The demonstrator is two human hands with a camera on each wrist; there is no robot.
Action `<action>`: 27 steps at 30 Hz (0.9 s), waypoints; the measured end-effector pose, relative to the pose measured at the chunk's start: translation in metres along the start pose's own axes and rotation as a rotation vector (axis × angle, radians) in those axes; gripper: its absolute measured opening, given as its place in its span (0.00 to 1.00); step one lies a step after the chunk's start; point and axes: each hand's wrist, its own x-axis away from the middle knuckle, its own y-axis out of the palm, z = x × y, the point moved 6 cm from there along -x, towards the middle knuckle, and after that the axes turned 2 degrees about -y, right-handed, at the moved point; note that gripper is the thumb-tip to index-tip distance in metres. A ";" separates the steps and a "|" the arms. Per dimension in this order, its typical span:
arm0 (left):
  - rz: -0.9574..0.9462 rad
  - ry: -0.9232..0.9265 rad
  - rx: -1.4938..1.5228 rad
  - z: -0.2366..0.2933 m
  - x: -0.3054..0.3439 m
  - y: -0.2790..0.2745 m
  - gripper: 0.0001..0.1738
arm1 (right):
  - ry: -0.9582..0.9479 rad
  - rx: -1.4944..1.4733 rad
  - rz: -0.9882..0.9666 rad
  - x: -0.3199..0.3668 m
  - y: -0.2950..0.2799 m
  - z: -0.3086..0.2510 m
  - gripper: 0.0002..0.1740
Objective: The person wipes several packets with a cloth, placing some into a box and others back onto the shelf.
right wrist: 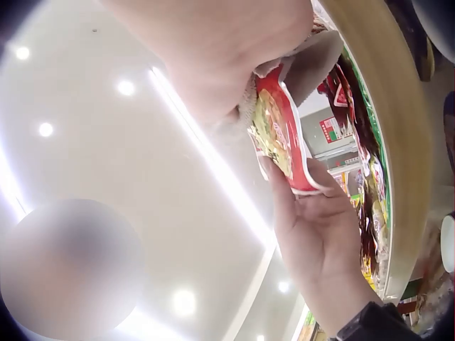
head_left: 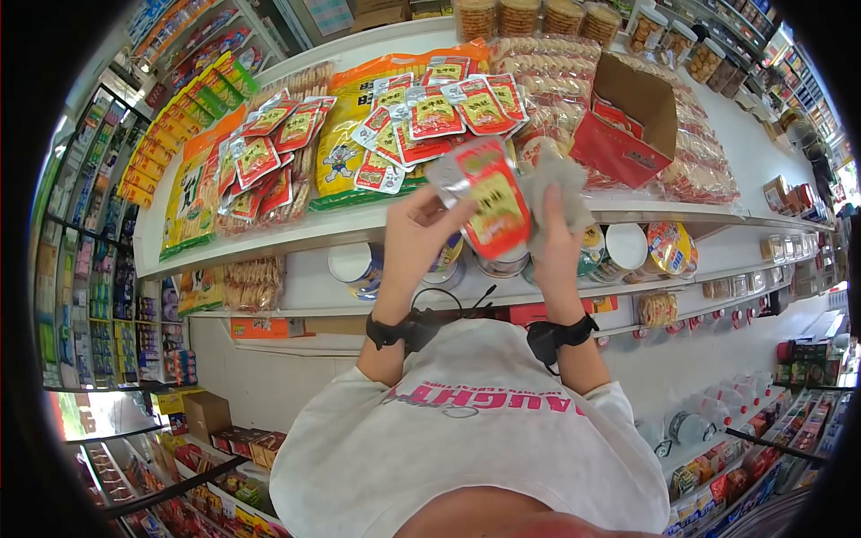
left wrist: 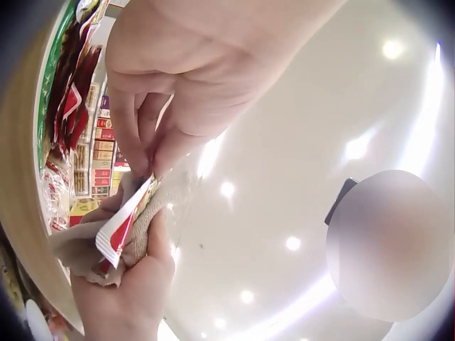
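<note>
A red and yellow snack packet [head_left: 491, 202] is held up in front of the shelf. My left hand [head_left: 414, 238] pinches its edge between thumb and fingers; the pinch also shows in the right wrist view, where that hand [right wrist: 316, 227] holds one end. My right hand [head_left: 558, 255] grips a grey-beige cloth [head_left: 563, 184] beside the packet. In the left wrist view the cloth [left wrist: 85, 245] is bunched in the right palm, and the packet's far end overlaps it. Similar packets [head_left: 437, 112] lie in a loose pile on the shelf top behind, with a second pile [head_left: 260, 157] to its left.
Large yellow and orange snack bags [head_left: 336, 170] lie under the piles. An open red cardboard box [head_left: 619, 148] with packets inside stands at the right. Round tubs [head_left: 623, 247] line the lower shelf. Clear jars [head_left: 475, 18] stand along the back. The white shelf edge [head_left: 296, 229] runs just beyond the hands.
</note>
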 end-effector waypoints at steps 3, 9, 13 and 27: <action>0.253 0.110 0.028 0.015 -0.001 -0.017 0.17 | 0.175 -0.126 0.034 0.000 -0.002 -0.001 0.23; 0.199 0.140 0.003 0.009 -0.001 0.004 0.17 | 0.162 -0.048 -0.204 0.005 0.026 0.010 0.22; 0.095 0.045 0.005 0.004 0.004 0.010 0.18 | 0.083 0.026 -0.227 -0.003 0.027 0.006 0.21; 0.238 0.252 -0.074 0.014 0.007 -0.026 0.14 | -0.040 0.277 -0.279 -0.003 0.037 0.003 0.17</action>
